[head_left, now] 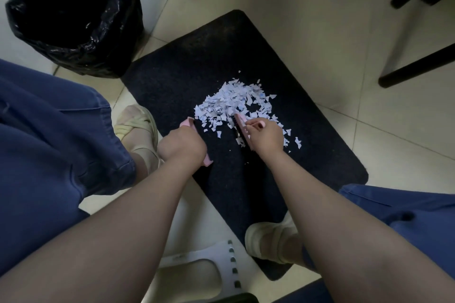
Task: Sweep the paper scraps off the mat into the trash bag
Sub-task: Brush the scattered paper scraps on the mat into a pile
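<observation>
Scraps (234, 102) heaped mid-mat (209, 56), a few strays to the right. Left hand (183, 141) curled round pink dustpan (208, 160), set on the mat just left of the heap. Right hand (267, 136) grips pink brush (242, 122), at the heap's near edge. Black bag (73, 19) far left on floor (307, 19), open, by the mat's corner.

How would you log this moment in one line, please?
left hand: holds dustpan | right hand: holds brush | scraps: piled on mat | bag: open, by mat corner
</observation>
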The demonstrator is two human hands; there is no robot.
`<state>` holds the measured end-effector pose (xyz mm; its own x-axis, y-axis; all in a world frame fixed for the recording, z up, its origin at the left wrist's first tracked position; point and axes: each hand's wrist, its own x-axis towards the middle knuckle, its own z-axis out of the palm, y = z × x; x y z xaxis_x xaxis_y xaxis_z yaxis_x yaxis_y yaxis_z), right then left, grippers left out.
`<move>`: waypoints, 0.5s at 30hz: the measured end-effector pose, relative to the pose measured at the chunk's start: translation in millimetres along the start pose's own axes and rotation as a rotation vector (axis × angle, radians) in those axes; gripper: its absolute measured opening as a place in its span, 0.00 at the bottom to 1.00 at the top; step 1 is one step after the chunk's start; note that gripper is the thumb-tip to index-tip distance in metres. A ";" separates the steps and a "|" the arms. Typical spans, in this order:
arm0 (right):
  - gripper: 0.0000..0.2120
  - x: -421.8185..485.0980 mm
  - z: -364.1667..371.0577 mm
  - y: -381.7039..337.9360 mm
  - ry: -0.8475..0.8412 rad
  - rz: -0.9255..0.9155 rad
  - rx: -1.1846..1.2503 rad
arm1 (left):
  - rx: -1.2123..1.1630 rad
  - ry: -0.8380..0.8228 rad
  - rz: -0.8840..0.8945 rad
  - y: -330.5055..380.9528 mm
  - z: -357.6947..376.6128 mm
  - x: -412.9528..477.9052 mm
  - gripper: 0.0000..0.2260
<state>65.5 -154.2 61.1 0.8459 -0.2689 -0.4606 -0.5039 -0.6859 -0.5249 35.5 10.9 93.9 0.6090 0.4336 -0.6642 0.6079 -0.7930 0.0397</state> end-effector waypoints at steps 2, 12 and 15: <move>0.05 -5.2 -11.4 -2.8 0.010 -0.010 0.018 | 0.010 -0.023 0.016 0.8 -2.6 -3.6 0.23; 0.05 -29.3 19.5 -15.9 -0.141 -0.038 0.075 | -0.011 0.072 0.043 1.0 1.9 -6.3 0.18; 0.05 -26.5 39.4 -21.7 -0.194 -0.040 0.099 | -0.013 0.094 0.018 -1.4 0.9 1.1 0.15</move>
<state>47.1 -105.5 56.4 0.8208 -0.1012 -0.5622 -0.4936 -0.6209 -0.6089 34.9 12.2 92.5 0.6649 0.4580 -0.5900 0.6026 -0.7957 0.0615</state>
